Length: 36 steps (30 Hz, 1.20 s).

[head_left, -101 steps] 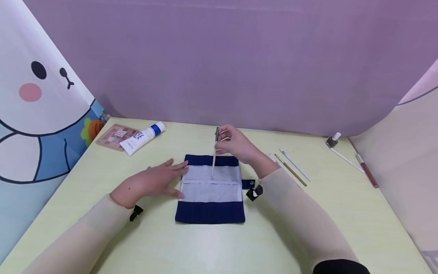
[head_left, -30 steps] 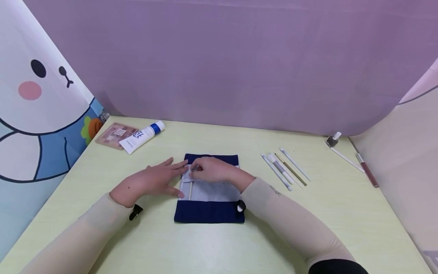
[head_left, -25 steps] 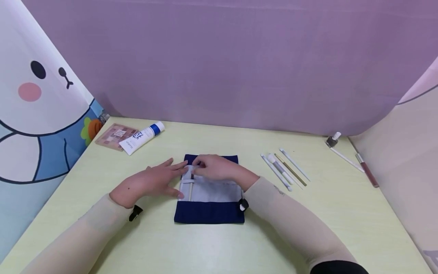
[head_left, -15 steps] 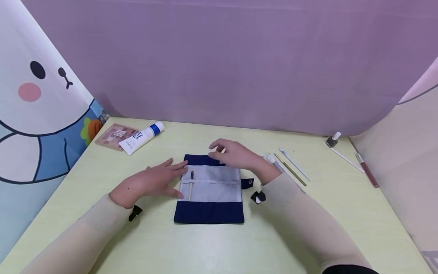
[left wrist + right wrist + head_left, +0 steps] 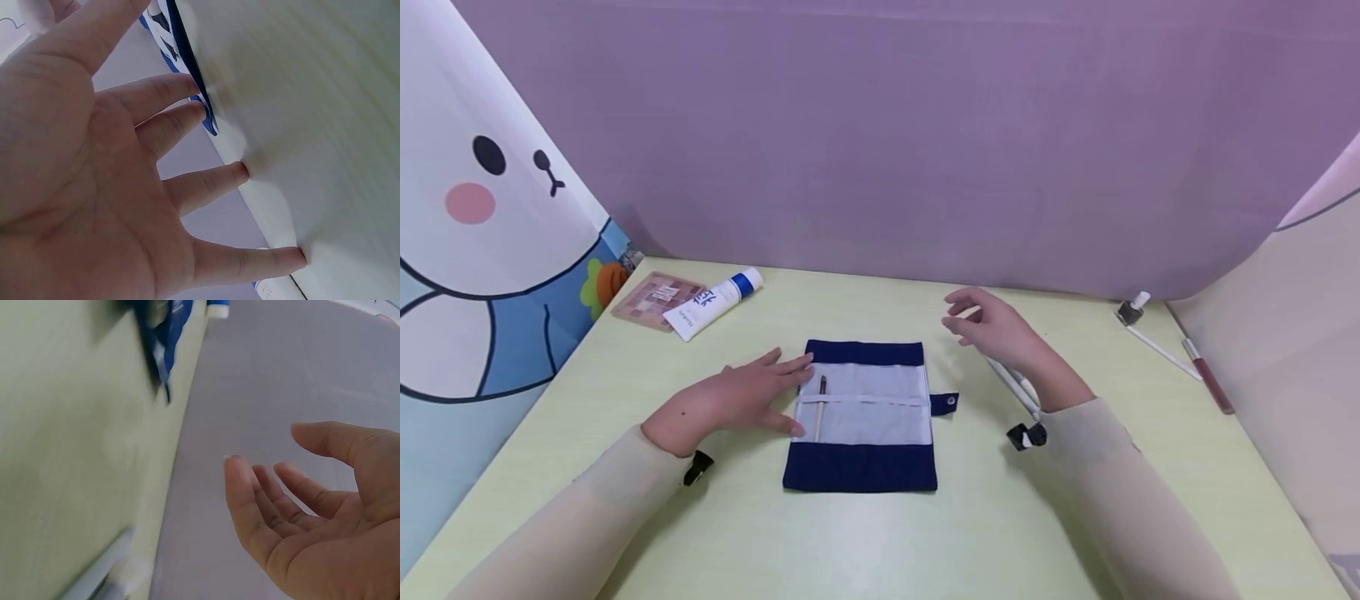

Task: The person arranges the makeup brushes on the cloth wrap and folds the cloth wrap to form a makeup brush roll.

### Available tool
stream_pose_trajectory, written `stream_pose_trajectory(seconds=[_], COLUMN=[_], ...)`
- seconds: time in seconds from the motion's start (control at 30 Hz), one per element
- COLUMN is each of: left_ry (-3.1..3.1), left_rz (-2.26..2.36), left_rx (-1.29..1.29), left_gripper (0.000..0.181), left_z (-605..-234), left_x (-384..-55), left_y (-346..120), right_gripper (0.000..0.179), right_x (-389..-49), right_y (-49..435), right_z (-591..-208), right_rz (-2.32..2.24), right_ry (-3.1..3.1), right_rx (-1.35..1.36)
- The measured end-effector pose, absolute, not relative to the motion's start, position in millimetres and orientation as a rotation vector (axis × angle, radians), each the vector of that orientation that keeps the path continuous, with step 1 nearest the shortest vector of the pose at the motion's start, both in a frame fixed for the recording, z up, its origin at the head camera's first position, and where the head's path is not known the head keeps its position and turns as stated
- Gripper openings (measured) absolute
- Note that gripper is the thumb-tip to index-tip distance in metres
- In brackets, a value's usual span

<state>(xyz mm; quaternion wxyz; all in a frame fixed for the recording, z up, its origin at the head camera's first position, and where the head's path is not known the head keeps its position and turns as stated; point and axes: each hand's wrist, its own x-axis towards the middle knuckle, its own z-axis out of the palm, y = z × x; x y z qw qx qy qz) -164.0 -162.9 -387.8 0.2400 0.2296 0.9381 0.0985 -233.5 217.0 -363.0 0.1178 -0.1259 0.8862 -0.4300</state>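
Pressing lightly with your left hand (image 5: pixel 730 404) should steady the soft, flat fabric case (image 5: pixel 861 468) between your hands in the head view; a slim stick (image 5: pixel 820 417) lies on its left side. Left wrist view: fingers (image 5: pixel 209 182) straight and spread, tips reaching the smooth tabletop (image 5: pixel 331 125). Right wrist view: your right hand (image 5: pixel 331 544) curves loosely, pinching nothing, near blurred rods (image 5: pixel 103 564).

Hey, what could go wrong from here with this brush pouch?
The thin brush seems tucked under just one band, so it might slide out if the open pouch gets tilted. The right grip is empty, near loose white sticks; picking one up could knock another away.
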Motion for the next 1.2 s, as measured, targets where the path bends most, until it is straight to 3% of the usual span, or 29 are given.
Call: stream_pose_trajectory(seconds=[0.53,1.2], left_ry=[2.555,2.562], left_rz=[0.261,0.255], left_rx=[0.615,0.628], left_gripper=[0.097,0.097], left_z=[-389,-388], left_x=[-164,-164], left_y=[-162,-162], right_gripper=[0.045,0.044], right_x=[-209,-209], right_y=[268,256], right_z=[-383,-395], right_rz=[-0.885,-0.659], right_ry=[2.746,2.798], right_rx=[-0.327,-0.361])
